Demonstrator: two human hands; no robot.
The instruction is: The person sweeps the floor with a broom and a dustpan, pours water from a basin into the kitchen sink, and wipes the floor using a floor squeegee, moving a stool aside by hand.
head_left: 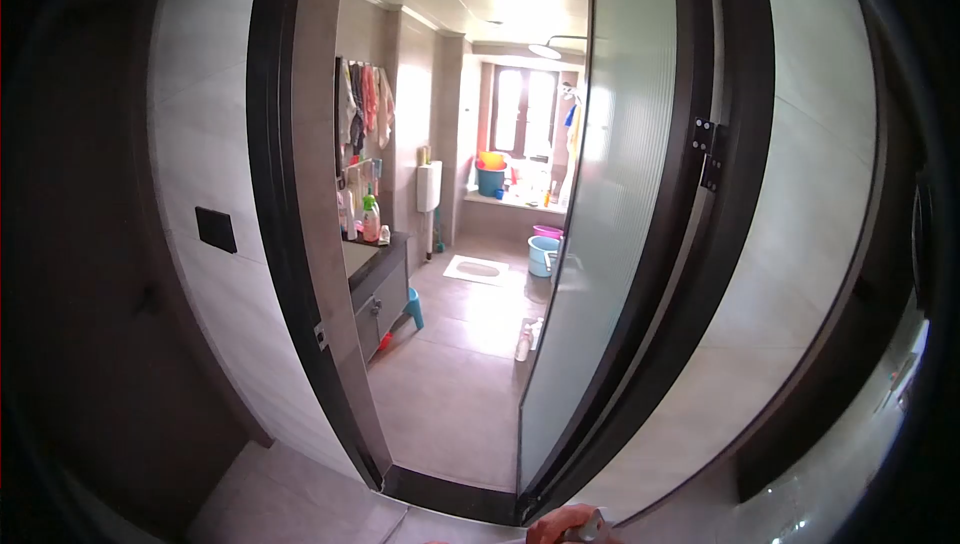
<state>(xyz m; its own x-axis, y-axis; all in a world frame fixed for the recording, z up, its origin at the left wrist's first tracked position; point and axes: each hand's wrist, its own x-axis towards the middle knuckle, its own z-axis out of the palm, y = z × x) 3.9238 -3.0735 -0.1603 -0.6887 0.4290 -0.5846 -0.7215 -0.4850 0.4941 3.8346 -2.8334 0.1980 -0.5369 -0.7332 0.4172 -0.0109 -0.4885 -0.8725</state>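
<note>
At the bottom edge, just before the bathroom threshold, my right hand is closed around a grey, rounded handle. Most of that object is below the view, so its kind does not show. A thin skin-toned sliver at the bottom edge, left of my right hand, may be part of my left hand; its fingers are hidden. Nearest to my right hand is the lower end of the dark door frame. The ribbed glass door stands swung inward on the right.
Inside, a vanity cabinet with bottles lines the left wall, a blue stool beside it. A squat toilet lies in the floor. Buckets and bottles stand near the door. A light switch is outside left.
</note>
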